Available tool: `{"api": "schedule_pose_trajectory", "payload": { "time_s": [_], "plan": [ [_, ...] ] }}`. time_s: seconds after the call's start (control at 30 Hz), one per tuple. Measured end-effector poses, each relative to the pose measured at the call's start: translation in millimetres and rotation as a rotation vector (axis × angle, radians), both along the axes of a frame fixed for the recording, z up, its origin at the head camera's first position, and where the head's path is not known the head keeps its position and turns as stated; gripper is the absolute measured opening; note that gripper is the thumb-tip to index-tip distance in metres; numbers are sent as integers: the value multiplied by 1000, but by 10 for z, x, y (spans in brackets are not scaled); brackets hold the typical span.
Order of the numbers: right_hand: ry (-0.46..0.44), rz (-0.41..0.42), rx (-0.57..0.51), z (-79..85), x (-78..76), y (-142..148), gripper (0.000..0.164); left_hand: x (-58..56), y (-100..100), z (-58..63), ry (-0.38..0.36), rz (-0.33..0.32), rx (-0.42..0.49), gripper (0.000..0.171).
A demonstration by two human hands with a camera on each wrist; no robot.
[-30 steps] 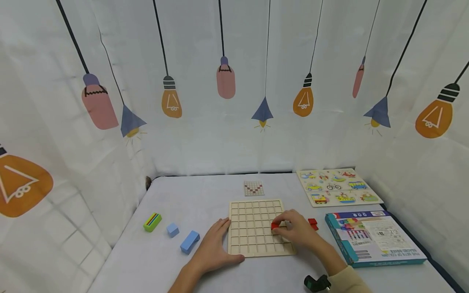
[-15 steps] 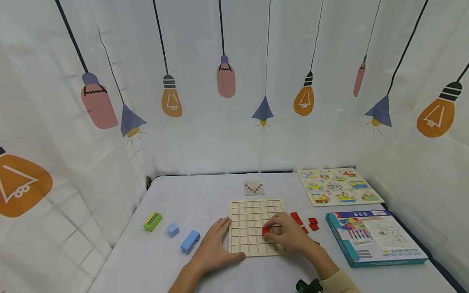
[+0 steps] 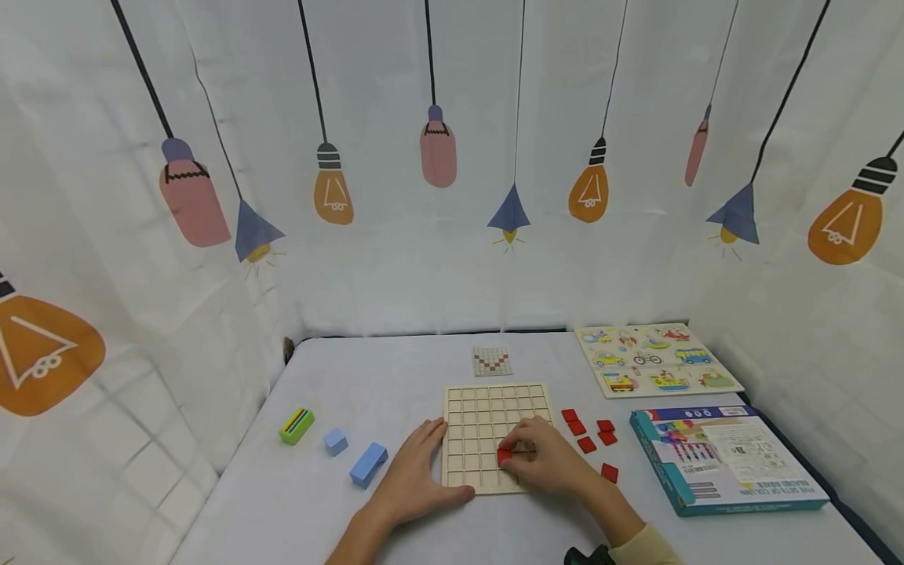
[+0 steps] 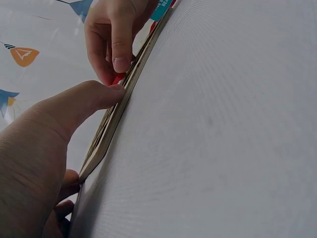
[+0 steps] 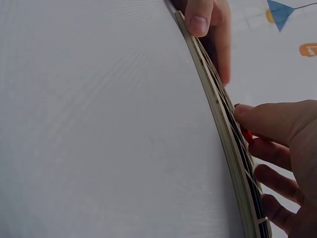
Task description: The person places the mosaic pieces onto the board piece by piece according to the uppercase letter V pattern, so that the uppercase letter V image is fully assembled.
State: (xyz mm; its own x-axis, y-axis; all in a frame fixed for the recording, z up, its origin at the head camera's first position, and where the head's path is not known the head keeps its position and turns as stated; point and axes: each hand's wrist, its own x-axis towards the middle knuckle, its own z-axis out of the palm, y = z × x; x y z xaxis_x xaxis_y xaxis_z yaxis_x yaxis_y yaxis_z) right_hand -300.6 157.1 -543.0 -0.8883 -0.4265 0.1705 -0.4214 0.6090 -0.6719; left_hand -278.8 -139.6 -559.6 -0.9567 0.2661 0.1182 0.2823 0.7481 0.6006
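Observation:
A wooden grid board (image 3: 475, 424) with raised square cells lies on the white table. My left hand (image 3: 418, 485) rests at its near left corner, fingers spread along the left side. The left thumb (image 4: 101, 94) lies on the board's near edge in the left wrist view. Over the near right part of the board, my right hand (image 3: 549, 457) pinches a small red square tile (image 3: 504, 456) between thumb and index finger. In the right wrist view this tile (image 5: 246, 134) shows just above the board, partly hidden by the thumb. The right hand covers the board's near right corner.
Several loose red tiles (image 3: 587, 445) lie right of the board. A small patterned card (image 3: 492, 362) lies behind it. Farther right are a boxed set (image 3: 727, 459) and a picture puzzle board (image 3: 653, 359). Blue blocks (image 3: 369, 464) and a green striped block (image 3: 297, 426) sit left.
My right hand has moved left across the board with the red tile, uncovering the loose red tiles at the right. The left hand stays at the board's corner.

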Motion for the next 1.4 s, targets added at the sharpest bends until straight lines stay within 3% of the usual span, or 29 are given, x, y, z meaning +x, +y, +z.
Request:
{"api": "schedule_pose_trajectory", "payload": {
  "time_s": [0.8,1.4],
  "plan": [
    [1,-2,26,-25,18,10,20,-6,-1,-5,0,-1,-6,131],
    [-10,-65,-1,25,34,107,23,-22,9,-24,1,6,-18,132]
  ]
}}
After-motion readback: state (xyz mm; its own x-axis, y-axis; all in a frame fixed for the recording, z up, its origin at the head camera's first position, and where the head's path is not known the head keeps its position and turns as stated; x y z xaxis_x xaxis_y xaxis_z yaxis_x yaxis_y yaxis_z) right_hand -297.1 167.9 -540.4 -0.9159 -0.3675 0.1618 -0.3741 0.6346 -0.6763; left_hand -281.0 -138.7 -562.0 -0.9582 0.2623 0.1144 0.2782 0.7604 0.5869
